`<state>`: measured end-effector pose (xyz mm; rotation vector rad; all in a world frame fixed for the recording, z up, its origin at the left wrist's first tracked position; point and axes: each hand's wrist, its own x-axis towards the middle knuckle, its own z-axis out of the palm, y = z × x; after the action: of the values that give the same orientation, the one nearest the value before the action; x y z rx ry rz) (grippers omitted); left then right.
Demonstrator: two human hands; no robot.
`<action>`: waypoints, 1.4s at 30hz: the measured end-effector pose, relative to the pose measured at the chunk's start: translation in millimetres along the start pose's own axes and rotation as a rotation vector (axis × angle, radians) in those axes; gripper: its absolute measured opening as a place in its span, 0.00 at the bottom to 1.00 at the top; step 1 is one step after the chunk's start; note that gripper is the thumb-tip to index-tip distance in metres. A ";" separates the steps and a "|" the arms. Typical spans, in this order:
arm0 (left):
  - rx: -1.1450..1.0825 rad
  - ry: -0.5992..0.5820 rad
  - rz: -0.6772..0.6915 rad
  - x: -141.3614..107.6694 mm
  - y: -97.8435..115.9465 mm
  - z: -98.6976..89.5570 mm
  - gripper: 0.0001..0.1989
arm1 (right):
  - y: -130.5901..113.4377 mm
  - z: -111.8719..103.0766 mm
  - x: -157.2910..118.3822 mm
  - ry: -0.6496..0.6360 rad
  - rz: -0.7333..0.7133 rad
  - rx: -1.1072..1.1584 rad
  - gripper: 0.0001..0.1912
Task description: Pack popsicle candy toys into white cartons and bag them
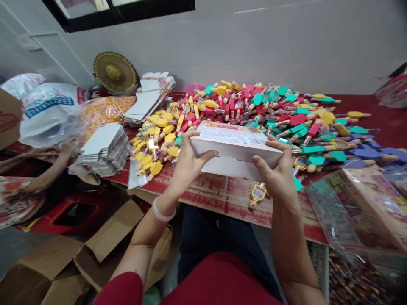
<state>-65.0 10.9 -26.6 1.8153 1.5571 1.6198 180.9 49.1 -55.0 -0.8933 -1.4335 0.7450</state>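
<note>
Between left hand (187,163) and right hand (275,169), a white carton (237,148) is gripped.

Head-worn view, angled down forward.

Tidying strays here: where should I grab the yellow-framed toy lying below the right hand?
Pinch the yellow frame by its long edges, coming from above on the near side. The toy lies apart from the pile, just below the right hand holding the white carton. The tan knob is small and rounded, so it likely offers a poorer grip.
</note>
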 end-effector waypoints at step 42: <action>0.618 -0.039 -0.383 -41.2 -187.1 -82.8 0.19 | 211.5 71.7 -207.2 -0.377 -0.013 -0.512 0.24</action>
<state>-224.2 15.5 -161.5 1.6239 2.3914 0.9867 123.1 -20.9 -345.9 -1.1703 -2.0166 0.5602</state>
